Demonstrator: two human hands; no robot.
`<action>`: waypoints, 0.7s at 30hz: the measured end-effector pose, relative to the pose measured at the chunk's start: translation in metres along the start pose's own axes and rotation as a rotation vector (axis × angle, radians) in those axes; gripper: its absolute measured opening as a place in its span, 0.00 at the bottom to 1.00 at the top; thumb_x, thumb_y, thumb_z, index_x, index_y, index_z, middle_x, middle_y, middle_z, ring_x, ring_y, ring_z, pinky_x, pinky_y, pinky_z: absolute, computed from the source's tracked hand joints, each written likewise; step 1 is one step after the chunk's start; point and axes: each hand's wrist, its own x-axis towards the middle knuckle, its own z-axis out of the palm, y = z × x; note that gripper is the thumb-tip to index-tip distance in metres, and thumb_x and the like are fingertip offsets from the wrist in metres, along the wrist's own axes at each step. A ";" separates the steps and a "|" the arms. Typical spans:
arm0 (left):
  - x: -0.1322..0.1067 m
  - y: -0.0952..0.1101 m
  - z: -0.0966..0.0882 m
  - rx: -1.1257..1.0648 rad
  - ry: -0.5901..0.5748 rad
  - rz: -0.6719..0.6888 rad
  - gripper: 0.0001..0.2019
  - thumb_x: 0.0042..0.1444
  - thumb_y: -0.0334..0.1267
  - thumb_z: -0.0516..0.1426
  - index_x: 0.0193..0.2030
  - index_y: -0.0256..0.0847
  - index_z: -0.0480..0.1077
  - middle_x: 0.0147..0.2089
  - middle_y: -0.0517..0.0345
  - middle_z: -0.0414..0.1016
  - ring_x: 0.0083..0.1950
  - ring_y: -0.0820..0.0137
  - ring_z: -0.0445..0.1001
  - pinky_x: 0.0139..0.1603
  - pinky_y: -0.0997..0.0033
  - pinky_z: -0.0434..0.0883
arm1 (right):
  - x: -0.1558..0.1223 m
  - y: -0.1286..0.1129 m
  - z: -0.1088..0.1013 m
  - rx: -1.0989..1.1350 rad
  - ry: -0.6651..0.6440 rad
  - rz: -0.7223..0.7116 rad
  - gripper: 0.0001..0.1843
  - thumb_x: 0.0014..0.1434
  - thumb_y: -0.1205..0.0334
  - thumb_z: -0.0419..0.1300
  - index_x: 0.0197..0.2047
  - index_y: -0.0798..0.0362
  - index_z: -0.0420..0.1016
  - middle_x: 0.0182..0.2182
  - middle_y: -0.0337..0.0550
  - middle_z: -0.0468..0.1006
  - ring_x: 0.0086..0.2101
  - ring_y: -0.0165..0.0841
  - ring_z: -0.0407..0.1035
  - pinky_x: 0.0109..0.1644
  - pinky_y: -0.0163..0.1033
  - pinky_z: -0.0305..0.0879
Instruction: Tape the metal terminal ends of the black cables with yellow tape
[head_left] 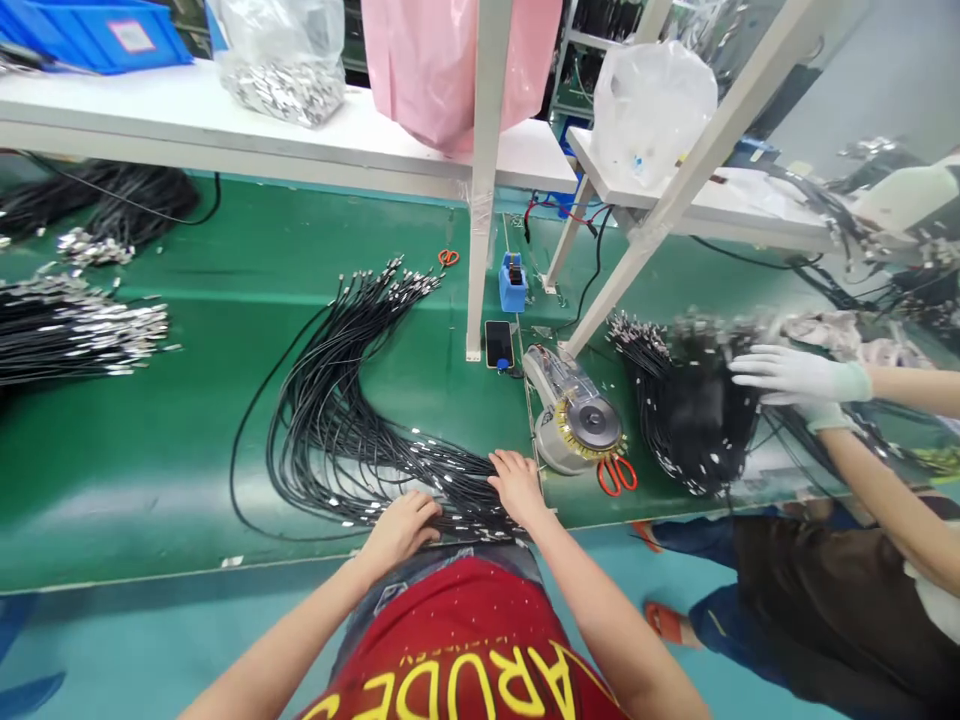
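Note:
A long bundle of black cables (330, 410) with white tags and metal ends lies in a curve on the green tabletop in front of me. My left hand (405, 525) is at the near edge of the bundle, its fingers curled in on the cables and partly hidden. To the right, my right hand (517, 485) is closed over the bundle's near end, with fingers bent across the cables. Just beyond that hand stands a round tape dispenser (585, 425) with a notched yellow ring. Orange-handled scissors (617, 475) lie against its right side.
A phone (499, 344) and a blue holder (513, 284) lie beyond the dispenser, near a white post (484, 180). More cable bundles (75, 325) are at left. At right, a co-worker's gloved hands (799, 375) handle cables. A white shelf (165, 110) runs along the back.

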 end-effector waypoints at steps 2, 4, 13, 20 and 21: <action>0.005 -0.001 -0.002 0.041 -0.003 0.001 0.08 0.58 0.40 0.62 0.41 0.41 0.70 0.41 0.55 0.72 0.43 0.62 0.67 0.44 0.65 0.65 | -0.009 0.003 -0.002 0.019 -0.013 -0.020 0.22 0.68 0.57 0.52 0.63 0.52 0.64 0.61 0.51 0.69 0.59 0.42 0.60 0.60 0.50 0.51; 0.009 -0.002 -0.003 0.072 -0.001 -0.005 0.07 0.59 0.40 0.61 0.41 0.41 0.71 0.41 0.55 0.72 0.43 0.62 0.67 0.44 0.65 0.64 | -0.018 0.005 -0.004 0.044 -0.037 -0.054 0.29 0.65 0.50 0.54 0.65 0.53 0.60 0.62 0.53 0.67 0.60 0.43 0.58 0.62 0.51 0.48; 0.012 0.008 -0.002 0.118 0.034 -0.070 0.04 0.62 0.37 0.58 0.40 0.41 0.73 0.39 0.54 0.74 0.43 0.61 0.67 0.44 0.63 0.61 | -0.016 0.024 -0.012 0.126 -0.229 -0.151 0.48 0.49 0.64 0.70 0.69 0.48 0.53 0.66 0.55 0.59 0.63 0.46 0.52 0.62 0.53 0.46; 0.000 0.042 0.009 0.131 0.057 -0.086 0.16 0.55 0.37 0.63 0.50 0.41 0.69 0.52 0.50 0.72 0.53 0.57 0.66 0.53 0.57 0.60 | -0.005 0.040 -0.024 0.161 -0.247 -0.232 0.40 0.51 0.70 0.67 0.65 0.45 0.61 0.63 0.50 0.66 0.61 0.41 0.59 0.60 0.47 0.54; 0.001 0.047 0.013 0.135 0.055 -0.084 0.21 0.53 0.37 0.64 0.54 0.42 0.68 0.55 0.49 0.70 0.55 0.56 0.65 0.56 0.56 0.59 | -0.006 0.039 -0.023 0.156 -0.232 -0.230 0.39 0.52 0.71 0.67 0.65 0.47 0.61 0.63 0.51 0.66 0.61 0.41 0.59 0.60 0.48 0.54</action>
